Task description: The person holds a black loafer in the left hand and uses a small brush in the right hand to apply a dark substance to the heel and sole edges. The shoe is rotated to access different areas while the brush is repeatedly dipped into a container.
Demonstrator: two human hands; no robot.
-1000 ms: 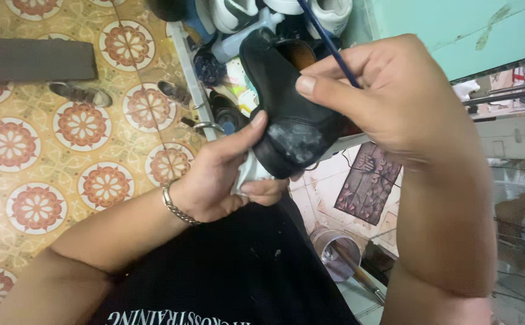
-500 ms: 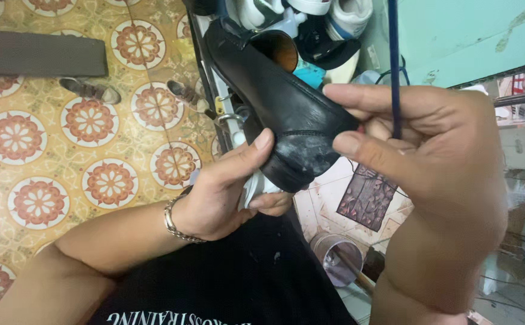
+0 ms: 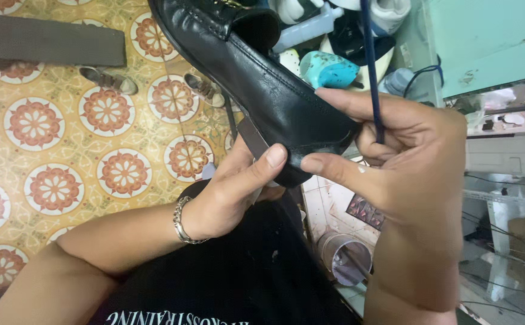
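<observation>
A black leather loafer (image 3: pixel 256 78) with a metal trim is held up in front of me, its toe end pointing toward me. My left hand (image 3: pixel 232 192), with a metal bracelet on the wrist, grips it from below with the thumb pressed on the toe. My right hand (image 3: pixel 395 156) pinches the toe end with thumb and forefinger. The same hand's fingers also clamp a thin dark blue stick (image 3: pixel 371 66) that rises out of the top of the view.
Patterned floor tiles (image 3: pixel 52 186) lie to the left with a dark mat (image 3: pixel 46 39) and small sandals (image 3: pixel 107 79). Behind the shoe are a teal bottle (image 3: pixel 328 67), white shoes and containers. A grey bucket (image 3: pixel 346 259) stands below; metal racks (image 3: pixel 509 198) are at the right.
The shoe has been turned and raised so its upper faces me and fills more of the view. The right hand slid down to the toe, still keeping the blue stick.
</observation>
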